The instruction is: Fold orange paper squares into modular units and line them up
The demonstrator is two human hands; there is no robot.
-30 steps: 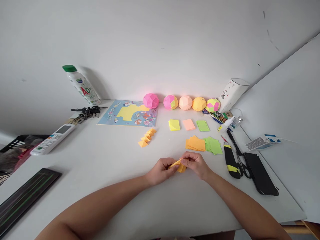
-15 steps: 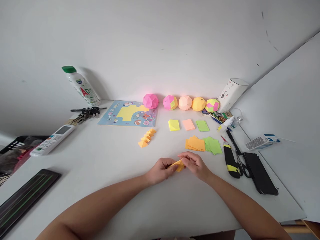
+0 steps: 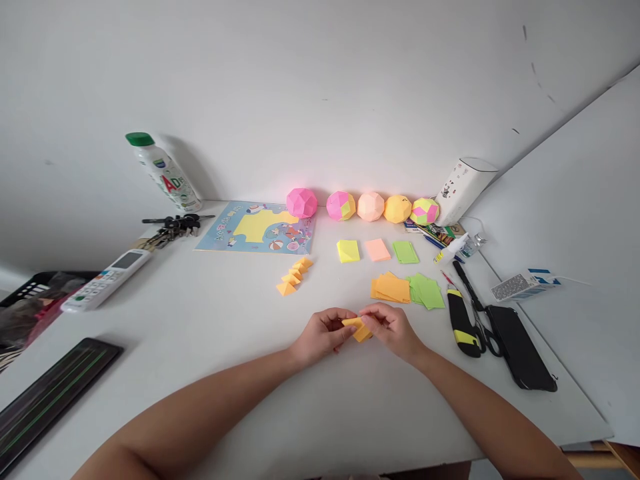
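Note:
A small folded orange paper [image 3: 359, 329] is pinched between both hands just above the white table [image 3: 210, 333]. My left hand [image 3: 323, 335] grips its left side with curled fingers. My right hand [image 3: 393, 328] holds its right side, fingers closed over the top. Beyond the hands lie a loose pile of orange sheets [image 3: 391, 287] and a pile of green sheets [image 3: 427, 291]. To the upper left a row of several folded orange pieces [image 3: 294, 275] lies on the table.
Several paper balls [image 3: 371, 206] line the wall, with yellow [image 3: 348, 251], peach [image 3: 377, 249] and green [image 3: 405, 251] pads before them. Right: a utility knife [image 3: 463, 323], scissors [image 3: 477, 310], a black case [image 3: 520, 347]. Left: a remote [image 3: 106, 279], keys [image 3: 173, 225], a bottle [image 3: 163, 172], a sticker sheet [image 3: 257, 227].
The hands have turned the orange paper slightly between the fingers and shifted a little upward; the paper now shows a flatter face. Nothing else on the table moved.

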